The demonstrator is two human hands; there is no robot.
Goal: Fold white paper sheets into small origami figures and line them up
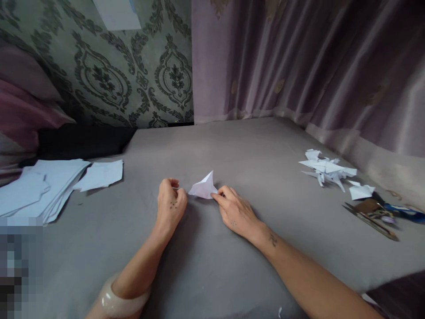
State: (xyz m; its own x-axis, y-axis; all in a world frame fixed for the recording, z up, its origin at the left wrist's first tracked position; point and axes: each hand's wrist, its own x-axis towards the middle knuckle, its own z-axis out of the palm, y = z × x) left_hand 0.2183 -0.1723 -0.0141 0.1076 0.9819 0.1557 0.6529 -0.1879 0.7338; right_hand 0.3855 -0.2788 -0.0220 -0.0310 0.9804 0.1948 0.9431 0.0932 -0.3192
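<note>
A small piece of folded white paper [203, 188], with one point sticking up, is at the middle of the grey cloth surface. My right hand [234, 206] pinches its right corner between thumb and fingers. Just left of the paper is my left hand [171, 199], its fingers curled inward. A narrow gap shows between that hand and the paper's left tip. Whether the left fingers hold anything is hidden by the back of the hand.
Stacked white paper sheets [63, 177] lie at left beside a black cloth [86, 139]. At right are a pile of folded white paper pieces [327, 167], a pair of scissors [375, 223] and a blue-handled tool [405, 212]. A purple curtain [259, 62] hangs behind.
</note>
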